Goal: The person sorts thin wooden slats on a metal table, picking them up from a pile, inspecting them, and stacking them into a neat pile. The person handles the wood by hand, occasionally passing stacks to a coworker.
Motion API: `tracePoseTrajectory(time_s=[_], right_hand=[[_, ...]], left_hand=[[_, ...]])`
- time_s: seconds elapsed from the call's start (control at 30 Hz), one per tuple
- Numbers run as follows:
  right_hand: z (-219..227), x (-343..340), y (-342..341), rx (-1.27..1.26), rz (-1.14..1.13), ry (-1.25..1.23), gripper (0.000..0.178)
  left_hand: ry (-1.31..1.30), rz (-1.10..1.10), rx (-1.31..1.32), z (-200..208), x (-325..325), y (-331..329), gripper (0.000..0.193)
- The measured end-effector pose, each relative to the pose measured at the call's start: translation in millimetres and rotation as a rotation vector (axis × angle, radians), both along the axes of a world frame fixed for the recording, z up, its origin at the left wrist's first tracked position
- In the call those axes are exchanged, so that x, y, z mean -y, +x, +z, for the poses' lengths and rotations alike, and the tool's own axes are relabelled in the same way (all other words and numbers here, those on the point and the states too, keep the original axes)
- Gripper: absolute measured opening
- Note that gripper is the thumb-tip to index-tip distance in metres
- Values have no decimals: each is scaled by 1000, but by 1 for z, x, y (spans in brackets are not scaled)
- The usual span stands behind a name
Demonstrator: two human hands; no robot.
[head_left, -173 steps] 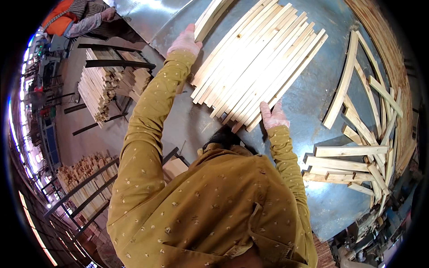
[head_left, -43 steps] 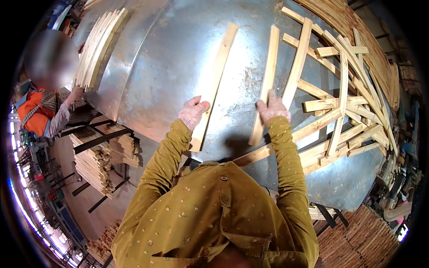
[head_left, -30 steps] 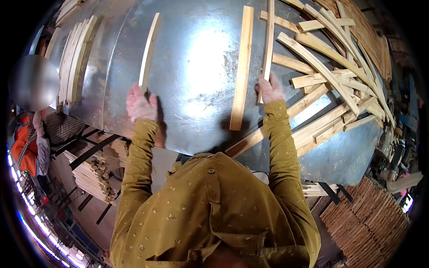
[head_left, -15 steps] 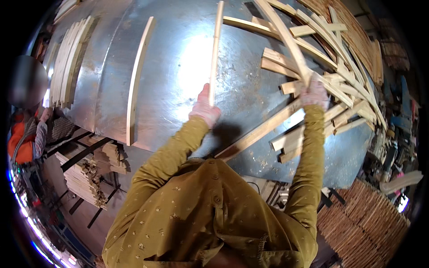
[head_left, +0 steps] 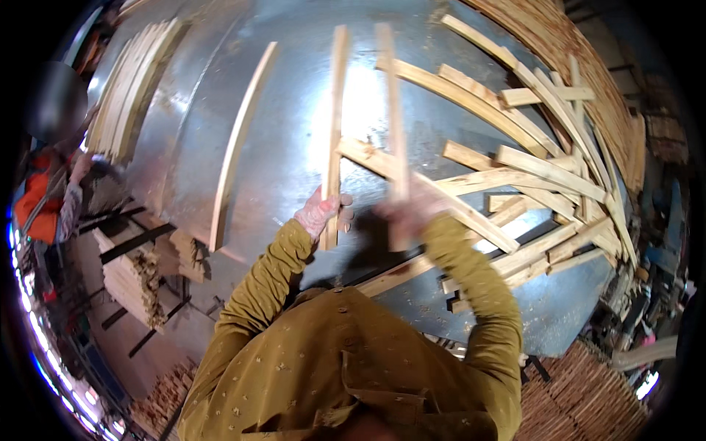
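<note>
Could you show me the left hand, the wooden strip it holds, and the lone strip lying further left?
Left hand (head_left: 318,213): head view, back of hand.
Held strip (head_left: 335,121): head view, near its middle.
Lone strip (head_left: 237,145): head view, near its middle.

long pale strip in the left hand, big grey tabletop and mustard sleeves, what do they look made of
Long, narrow, pale-yellow strip in the left hand: likely bare wood, with a natural tan tone and no visible paint.
Broad grey-blue tabletop: probably smooth, worn sheet metal, given its bright glare and scuffs.
Mustard-yellow sleeves: soft matt cloth, judging by the creases; fibre unclear.
</note>
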State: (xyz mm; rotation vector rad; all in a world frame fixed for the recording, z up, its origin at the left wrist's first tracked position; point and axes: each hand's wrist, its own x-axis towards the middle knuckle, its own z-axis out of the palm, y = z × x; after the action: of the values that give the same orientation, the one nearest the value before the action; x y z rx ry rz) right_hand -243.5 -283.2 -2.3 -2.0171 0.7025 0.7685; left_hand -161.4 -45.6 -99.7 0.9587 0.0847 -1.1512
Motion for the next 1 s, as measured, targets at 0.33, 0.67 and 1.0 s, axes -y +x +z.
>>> tracePoseTrajectory(time_s=[0.33, 0.67, 1.0], right_hand=[[-59, 182, 76, 124, 266, -979, 79], [-61, 183, 50, 271, 302, -1278, 65], [20, 20, 106, 752, -125, -692, 67]], left_hand=[[385, 9, 158, -8, 2, 35, 63], [-220, 142, -457, 5, -44, 76, 78], [179, 171, 158, 54, -84, 69, 58]])
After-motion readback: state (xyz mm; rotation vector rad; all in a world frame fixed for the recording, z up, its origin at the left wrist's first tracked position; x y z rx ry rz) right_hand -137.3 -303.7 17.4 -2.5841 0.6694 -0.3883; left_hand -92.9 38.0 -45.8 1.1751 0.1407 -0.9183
